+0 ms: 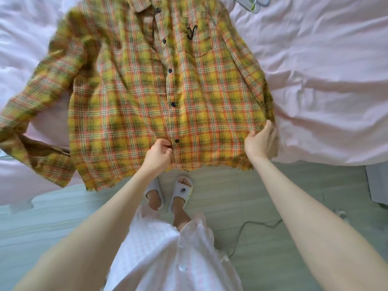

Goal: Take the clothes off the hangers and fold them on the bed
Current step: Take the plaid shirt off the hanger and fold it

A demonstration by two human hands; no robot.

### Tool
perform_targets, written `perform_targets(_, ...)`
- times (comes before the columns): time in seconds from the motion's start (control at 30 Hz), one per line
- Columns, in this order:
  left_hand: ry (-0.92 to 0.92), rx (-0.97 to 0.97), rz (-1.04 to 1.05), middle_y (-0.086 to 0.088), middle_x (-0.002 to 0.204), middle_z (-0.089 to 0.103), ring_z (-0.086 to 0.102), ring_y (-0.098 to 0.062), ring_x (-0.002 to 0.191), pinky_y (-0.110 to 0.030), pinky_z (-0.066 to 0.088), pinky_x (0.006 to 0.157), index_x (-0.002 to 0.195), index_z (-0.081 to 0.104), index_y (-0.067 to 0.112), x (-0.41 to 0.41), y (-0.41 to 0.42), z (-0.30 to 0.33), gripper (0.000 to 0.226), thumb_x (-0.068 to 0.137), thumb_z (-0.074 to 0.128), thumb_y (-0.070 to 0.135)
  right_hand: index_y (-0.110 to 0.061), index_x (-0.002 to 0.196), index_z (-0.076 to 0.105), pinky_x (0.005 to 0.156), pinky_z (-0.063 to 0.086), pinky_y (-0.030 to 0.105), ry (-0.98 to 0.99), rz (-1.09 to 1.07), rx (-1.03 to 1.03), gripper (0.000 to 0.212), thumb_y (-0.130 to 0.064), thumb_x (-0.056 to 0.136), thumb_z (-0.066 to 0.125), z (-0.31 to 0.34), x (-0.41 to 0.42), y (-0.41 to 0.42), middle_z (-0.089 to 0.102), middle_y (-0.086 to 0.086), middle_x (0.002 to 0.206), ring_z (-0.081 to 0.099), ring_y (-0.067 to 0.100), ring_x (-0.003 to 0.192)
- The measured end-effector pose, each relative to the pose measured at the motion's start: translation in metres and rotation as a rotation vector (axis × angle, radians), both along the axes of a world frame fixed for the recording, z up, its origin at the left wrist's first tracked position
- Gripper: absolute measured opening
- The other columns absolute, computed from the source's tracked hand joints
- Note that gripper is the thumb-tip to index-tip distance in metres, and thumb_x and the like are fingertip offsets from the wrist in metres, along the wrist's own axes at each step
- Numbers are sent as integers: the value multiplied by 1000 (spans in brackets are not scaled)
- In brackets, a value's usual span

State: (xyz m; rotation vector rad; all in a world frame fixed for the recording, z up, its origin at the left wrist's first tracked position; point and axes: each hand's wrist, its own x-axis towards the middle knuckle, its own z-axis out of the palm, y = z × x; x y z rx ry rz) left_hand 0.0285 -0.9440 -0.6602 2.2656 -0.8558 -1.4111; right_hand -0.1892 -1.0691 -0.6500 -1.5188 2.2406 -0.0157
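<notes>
— Yellow plaid, with orange and green lines running through it. That shirt (159, 87) is already off its hanger and lying front-up on the bed (325, 80), collar at the far side, hem hanging a little over the near edge of the bed.

— Why is she holding it by the hem?

— To square it up before folding, I'd say. The left hand (160, 153) has its fingers curled in, pinching the button strip just beside the lowest dark button. The right hand (260, 141) grips the shirt's hem corner on her right, thumb on top and fingers tucked under the cloth. Pulled from those two spots, that half of the front would draw flat.

— And the rest of the shirt?

— Buttoned down the middle with dark buttons, chest pocket with a small black embroidered mark, hem raw and frayed. The sleeve on her left is flung out across the bed, blurred, with the cuff turned so the brownish inside shows. The other sleeve I can't make out; it may be tucked under the body.

— Any hangers about?

— A couple of pale ones (253, 3) lie on the bed beyond the shirt's collar, off to her right, well apart from it.

— So folding hasn't started?

— Not by the look of it. The shirt lies open and full width, no fold in it yet.
</notes>
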Motion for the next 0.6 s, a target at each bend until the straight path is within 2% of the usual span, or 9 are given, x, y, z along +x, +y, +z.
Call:
perform_targets(0.1,-58,-73,0,-7,125,57,51,-7,65,-18,38,47,127,46,12,17,-12,8,28,100,39,16,-15,148,21,115,20,46,44,237,-48,57,-21,96,45,8,28,-7,18,11,155,20,29,141)
perform_targets(0.17,-86,-112,-11,-7,124,57,50,-8,61,-22,40,47,125,47,12,28,-19,14,27,100,37,13,-14,147,23,117,13,46,6,344,-42,54,-23,98,42,11,51,-14,17,10,155,16,27,143)
perform_targets(0.27,-160,-152,-8,-8,121,57,54,-9,74,-34,52,65,125,49,12,52,-34,24,30,98,36,12,-12,144,31,116,20,43,-75,458,-66,48,-25,99,40,18,93,-35,27,8,151,23,25,139)
perform_targets(0.43,-311,-219,-4,-7,120,57,54,-19,102,-31,46,81,123,52,11,102,-72,30,31,96,38,11,-14,140,38,105,36,40,-171,571,-4,41,-26,100,36,24,164,-81,42,5,142,38,24,129)
perform_targets(0.6,-390,-264,-37,-10,118,59,51,-25,109,-33,43,90,120,56,8,151,-126,28,30,95,40,9,-14,139,41,93,41,33,-199,616,58,40,-26,101,36,17,224,-127,42,5,140,42,23,125)
